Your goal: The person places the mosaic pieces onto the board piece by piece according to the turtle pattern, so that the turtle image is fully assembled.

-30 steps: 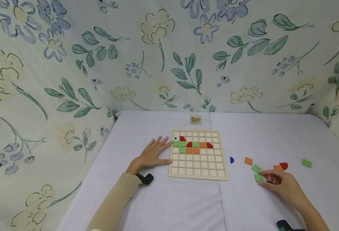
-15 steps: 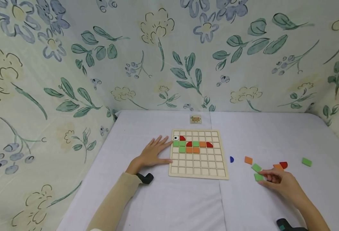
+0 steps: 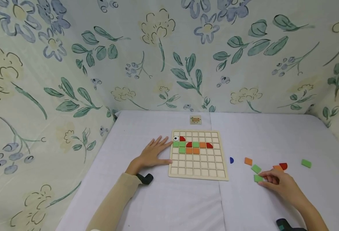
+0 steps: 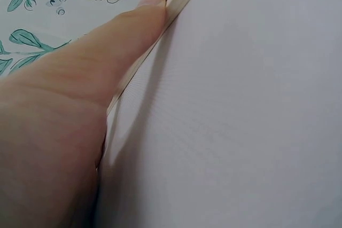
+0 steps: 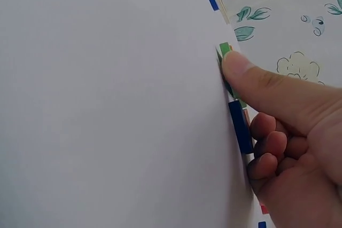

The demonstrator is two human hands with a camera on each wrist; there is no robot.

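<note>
My left hand (image 3: pixel 152 154) lies with fingers spread beside the square wooden grid board (image 3: pixel 198 165), its fingertips and thumb tip at the left edge. Red, green and orange tiles and a white eye tile (image 3: pixel 176 138) fill cells in the board's upper rows. To the right of the board, my right hand (image 3: pixel 283 187) pinches a green tile (image 3: pixel 257 178) between thumb and fingers. From the right wrist, that green tile (image 5: pixel 224 50) looks tilted under the thumb, and a dark blue piece (image 5: pixel 241 126) shows near the curled fingers. A second green tile (image 3: pixel 256 169) lies just beyond the pinched one.
Loose on the white cloth are a blue half-round piece (image 3: pixel 231 160), an orange tile (image 3: pixel 248 161), a red piece (image 3: pixel 283 166) overlapping another orange tile (image 3: pixel 278 167), and a green tile (image 3: pixel 306 163) farther right. Behind the board lies a small patterned card (image 3: pixel 195 120).
The green tile at my right fingertips has shifted very slightly left. My left hand and the board stay where they were.
</note>
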